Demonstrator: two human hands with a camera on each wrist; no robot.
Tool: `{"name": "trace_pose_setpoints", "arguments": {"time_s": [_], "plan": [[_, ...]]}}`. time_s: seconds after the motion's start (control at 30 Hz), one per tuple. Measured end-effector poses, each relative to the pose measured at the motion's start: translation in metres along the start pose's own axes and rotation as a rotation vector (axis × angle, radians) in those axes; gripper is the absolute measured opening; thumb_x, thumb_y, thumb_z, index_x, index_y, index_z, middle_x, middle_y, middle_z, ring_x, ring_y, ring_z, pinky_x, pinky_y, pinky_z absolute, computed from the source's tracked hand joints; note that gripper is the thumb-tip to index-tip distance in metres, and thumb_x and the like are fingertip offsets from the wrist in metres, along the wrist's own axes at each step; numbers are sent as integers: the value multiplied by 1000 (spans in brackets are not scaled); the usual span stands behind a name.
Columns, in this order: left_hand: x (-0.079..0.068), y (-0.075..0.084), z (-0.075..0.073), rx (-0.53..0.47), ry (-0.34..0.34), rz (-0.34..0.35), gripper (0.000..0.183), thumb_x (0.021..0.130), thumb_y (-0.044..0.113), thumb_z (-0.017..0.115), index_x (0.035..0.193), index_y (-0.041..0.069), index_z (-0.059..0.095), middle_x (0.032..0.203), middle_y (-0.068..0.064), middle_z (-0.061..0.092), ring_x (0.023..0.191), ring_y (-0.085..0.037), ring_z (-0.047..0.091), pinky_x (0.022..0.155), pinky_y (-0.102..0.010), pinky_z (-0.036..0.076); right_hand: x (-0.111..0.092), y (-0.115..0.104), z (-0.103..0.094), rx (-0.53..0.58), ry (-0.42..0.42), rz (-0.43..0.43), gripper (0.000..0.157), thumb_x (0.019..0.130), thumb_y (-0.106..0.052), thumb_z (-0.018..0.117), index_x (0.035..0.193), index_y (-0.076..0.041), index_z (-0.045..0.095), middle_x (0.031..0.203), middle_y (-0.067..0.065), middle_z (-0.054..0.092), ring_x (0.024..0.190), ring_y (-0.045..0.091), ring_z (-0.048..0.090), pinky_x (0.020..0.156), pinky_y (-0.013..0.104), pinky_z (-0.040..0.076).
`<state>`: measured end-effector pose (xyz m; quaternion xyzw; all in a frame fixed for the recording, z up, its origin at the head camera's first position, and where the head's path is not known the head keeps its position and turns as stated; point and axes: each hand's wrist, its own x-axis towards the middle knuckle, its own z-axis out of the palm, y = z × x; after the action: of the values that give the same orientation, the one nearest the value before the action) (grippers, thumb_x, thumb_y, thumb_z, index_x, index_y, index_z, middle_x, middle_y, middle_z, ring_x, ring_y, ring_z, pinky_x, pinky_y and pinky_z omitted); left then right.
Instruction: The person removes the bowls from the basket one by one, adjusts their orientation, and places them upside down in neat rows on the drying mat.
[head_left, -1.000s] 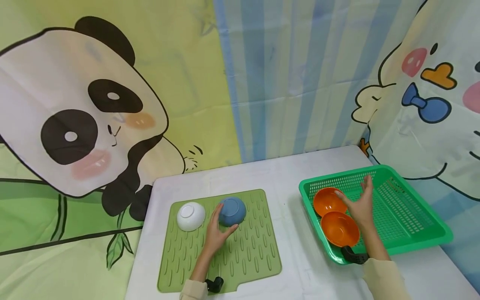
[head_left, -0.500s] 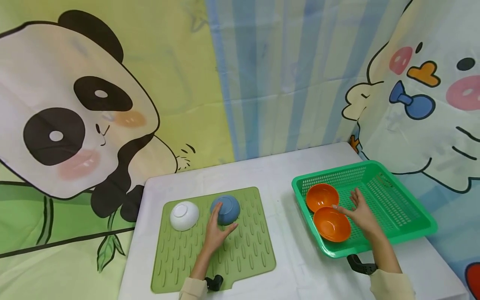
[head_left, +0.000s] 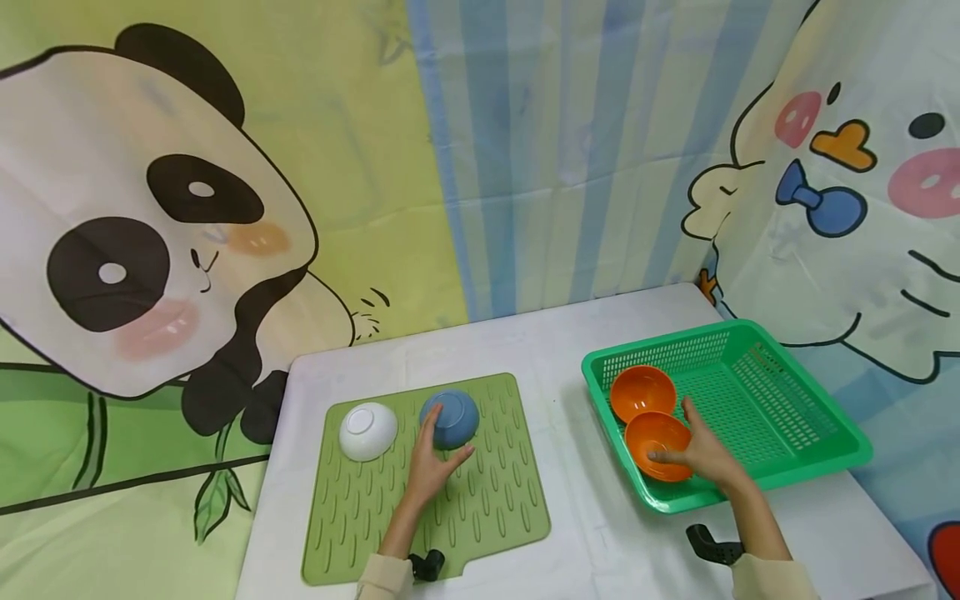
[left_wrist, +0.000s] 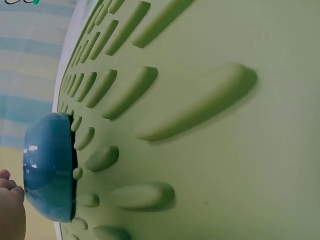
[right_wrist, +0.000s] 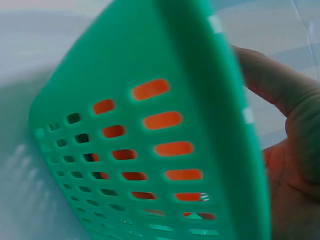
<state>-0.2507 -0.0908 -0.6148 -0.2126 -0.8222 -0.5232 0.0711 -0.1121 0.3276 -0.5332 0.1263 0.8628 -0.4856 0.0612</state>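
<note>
Upside down on the green ridged drying mat [head_left: 498,517] are a white bowl [head_left: 368,432] and, to its right, a blue bowl [head_left: 459,418]. My left hand [head_left: 432,473] is at the blue bowl's near side, index finger along its left edge and thumb spread to the right below it. The left wrist view shows fingers beside the blue bowl [left_wrist: 50,167]. Two orange bowls stand upright in a green basket. My right hand [head_left: 708,457] is over the nearer orange bowl [head_left: 648,437], thumb across its opening and fingers spread past its right rim. The farther orange bowl [head_left: 642,392] is behind.
The green basket [head_left: 780,481] stands on the right of the white-covered table [head_left: 570,500], its perforated wall [right_wrist: 115,65] filling much of the right wrist view. Printed cloth curtains [head_left: 532,158] hang behind the table.
My right hand has come down and leftward, its thumb now over the nearer orange bowl. The left hand stays by the blue bowl. The head view has shifted slightly.
</note>
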Motion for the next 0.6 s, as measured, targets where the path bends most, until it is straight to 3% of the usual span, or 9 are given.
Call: {"name": "trace_pose_setpoints", "arguments": {"time_s": [0.1,0.2,0.3,0.43,0.53,0.6], "plan": [[0,-1,0,4,-4,-6,90,73,34,78,144,8,30,146,-16,29,130,-42,28,94,-63,31,1,4,5,-35,6,-46,124,70,-22,81,141,7,-16,143,38,-1,125,57,16,93,69,24],[0,-1,1,4,-6,-13,90,73,34,78,144,8,30,146,-17,29,130,-43,28,94,-64,31,4,8,8,-53,33,-143,122,65,-14,84,142,10,-7,137,39,20,114,53,35,87,64,37],[-1,-1,1,-2,-6,-21,90,73,33,78,144,8,30,146,-17,28,129,-43,27,93,-64,31,8,13,11,-79,70,-240,118,56,-9,88,141,11,8,124,34,37,104,47,45,81,58,43],[-1,-3,1,-11,-9,-36,90,73,33,79,145,9,30,147,-15,27,131,-41,27,95,-63,31,7,13,15,-215,90,-211,119,50,-14,91,136,17,14,128,38,32,110,51,37,88,64,35],[-2,-4,2,-14,-7,-41,90,73,33,79,145,10,30,147,-14,28,131,-41,27,95,-62,31,5,10,16,-311,76,-152,124,49,-18,91,134,22,10,134,43,20,117,55,25,94,68,24],[-3,-6,2,-17,-2,-47,90,73,33,79,145,11,30,147,-15,28,130,-41,27,95,-62,31,3,8,17,-327,69,-137,125,49,-18,91,134,23,10,134,44,18,117,56,23,94,68,23]]}}
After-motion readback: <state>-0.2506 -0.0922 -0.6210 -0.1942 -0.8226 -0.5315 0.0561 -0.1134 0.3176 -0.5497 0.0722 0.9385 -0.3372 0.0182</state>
